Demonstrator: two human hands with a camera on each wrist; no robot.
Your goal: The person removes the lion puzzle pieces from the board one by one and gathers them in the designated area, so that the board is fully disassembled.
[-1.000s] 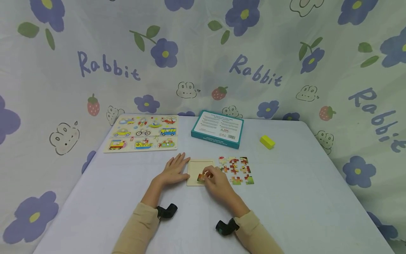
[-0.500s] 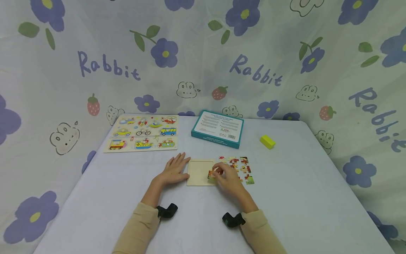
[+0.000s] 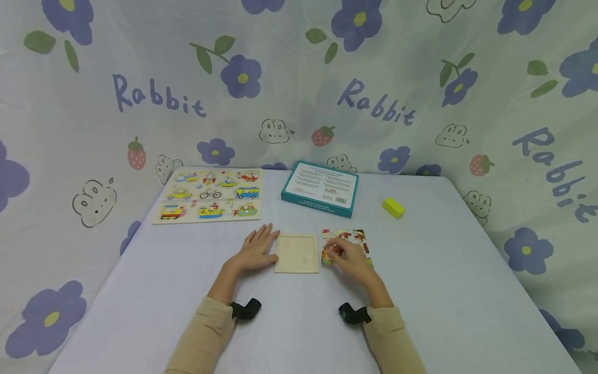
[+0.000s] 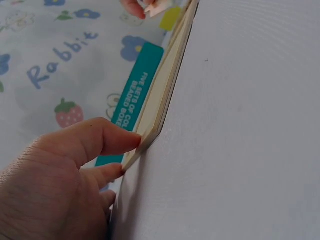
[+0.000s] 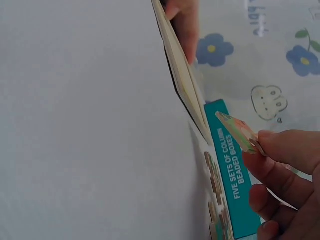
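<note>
My left hand [image 3: 254, 254] lies on the table with fingers spread. In the left wrist view its thumb and a finger touch the left edge of a square wooden puzzle tray [image 3: 296, 254], whose bare inside shows in the head view. My right hand [image 3: 349, 257] is to the right of the tray, over the near part of a group of loose jigsaw pieces [image 3: 359, 236]. Between thumb and forefinger it pinches a jigsaw piece [image 5: 239, 131], raised above the table and tilted in the right wrist view. The hand hides some of the pieces under it.
At the back left lies a wooden board with vehicle pictures [image 3: 210, 195]. A teal and white box [image 3: 320, 188] sits behind the tray. A yellow block [image 3: 394, 208] is at the back right. Patterned cloth [image 3: 275, 78] hangs behind the white table.
My right hand has carried the pinched jigsaw piece from over the tray rightward to the loose pieces. The whole inside of the tray now shows. My left hand has stayed at the tray's edge.
</note>
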